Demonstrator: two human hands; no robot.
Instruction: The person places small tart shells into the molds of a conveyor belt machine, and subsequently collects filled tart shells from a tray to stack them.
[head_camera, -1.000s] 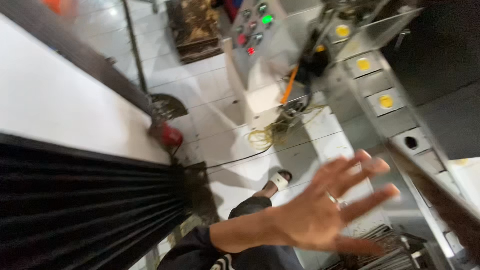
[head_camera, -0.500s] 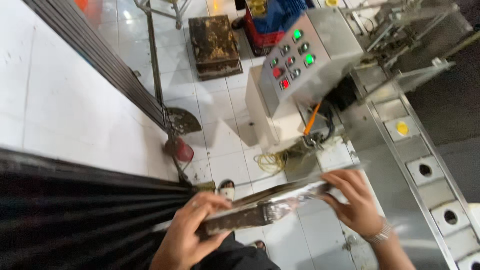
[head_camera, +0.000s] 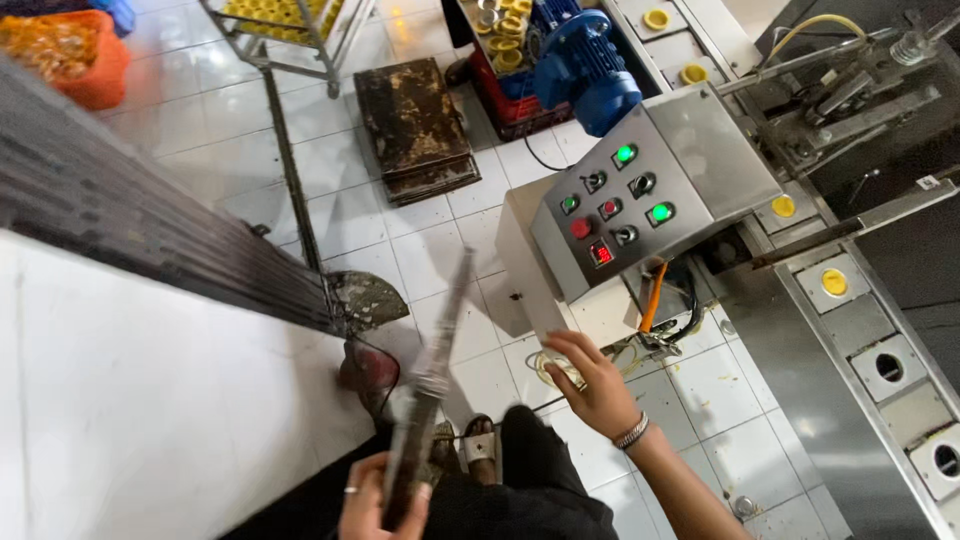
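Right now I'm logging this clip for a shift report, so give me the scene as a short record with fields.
Left hand: gripping the lower end of a long dark metal tray, seen edge-on
Right hand: open, fingers spread, holding nothing, below the control box
Control box: grey, green lamps lit
Conveyor: steel, round pockets, some with yellow pieces
Floor: white tiles

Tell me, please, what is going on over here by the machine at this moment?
A person stands on the white tiled floor beside a steel conveyor and its grey control box with lit green and red buttons. The left hand grips a long, dark, flat metal tray seen edge-on, pointing away from the body. The right hand, a bracelet on its wrist, is open and empty, held out just below the control box.
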